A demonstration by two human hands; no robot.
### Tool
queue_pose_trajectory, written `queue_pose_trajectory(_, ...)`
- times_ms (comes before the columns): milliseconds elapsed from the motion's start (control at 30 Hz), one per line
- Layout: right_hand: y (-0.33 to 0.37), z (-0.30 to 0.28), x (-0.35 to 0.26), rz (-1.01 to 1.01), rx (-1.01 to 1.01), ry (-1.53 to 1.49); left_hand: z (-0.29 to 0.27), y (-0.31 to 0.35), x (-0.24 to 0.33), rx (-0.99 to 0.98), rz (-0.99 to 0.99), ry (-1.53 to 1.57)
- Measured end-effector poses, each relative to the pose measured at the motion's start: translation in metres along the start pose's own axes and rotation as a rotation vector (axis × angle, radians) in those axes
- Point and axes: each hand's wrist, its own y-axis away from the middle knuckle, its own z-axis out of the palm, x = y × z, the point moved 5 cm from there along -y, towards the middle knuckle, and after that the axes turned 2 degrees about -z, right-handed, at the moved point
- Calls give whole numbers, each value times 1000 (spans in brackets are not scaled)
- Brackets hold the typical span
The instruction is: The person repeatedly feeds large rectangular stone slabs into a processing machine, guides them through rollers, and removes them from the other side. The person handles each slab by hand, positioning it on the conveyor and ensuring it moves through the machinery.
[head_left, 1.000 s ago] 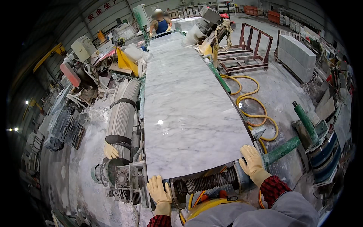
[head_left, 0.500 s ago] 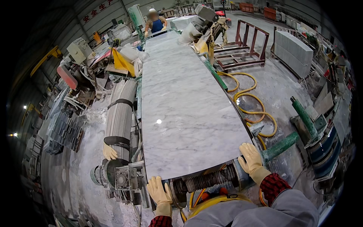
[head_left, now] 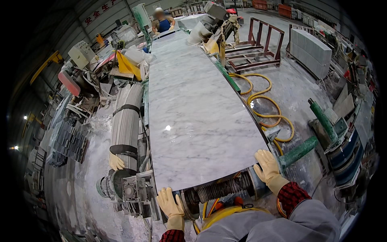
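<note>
A long polished white marble slab (head_left: pixel 197 121) with grey veins stretches away from me on a machine bed. My left hand (head_left: pixel 171 205), in a cream rubber glove, lies at its near left corner with the fingers stretched out. At the near right corner, my right hand (head_left: pixel 267 168) wears the same kind of glove, fingers extended and slightly spread. Neither hand is wrapped round anything; whether the fingertips press on the stone is hard to make out. Below the slab's near edge, between my hands, runs a dark ribbed roller (head_left: pixel 219 191).
Left of the slab are a strapped grey pleated bundle (head_left: pixel 128 119), a loose cream glove (head_left: pixel 116 162) and a motor (head_left: pixel 105 187). Yellow hose (head_left: pixel 278 117) coils on the right floor near a green pipe (head_left: pixel 299 152). A person (head_left: pixel 163 23) stands at the far end. A maroon rack (head_left: pixel 258 48) stands beyond.
My view has shifted slightly, so the scene sits a little higher and further left. Both hands keep their places at the slab's corners. The far person's arms have shifted a little.
</note>
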Motion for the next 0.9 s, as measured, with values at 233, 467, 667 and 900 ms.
queue_pose_trajectory(233,5,1,1,-13,33,1,-1,3,1,0,-6,0)
queue_pose_trajectory(467,4,-3,-2,-9,18,-19,-1,6,1,0,-3,1)
queue_pose_trajectory(667,9,-1,0,-2,14,-32,-5,6,4,-16,-14,14)
queue_pose_trajectory(900,12,-1,0,-3,19,-32,-3,8,3,34,30,-20)
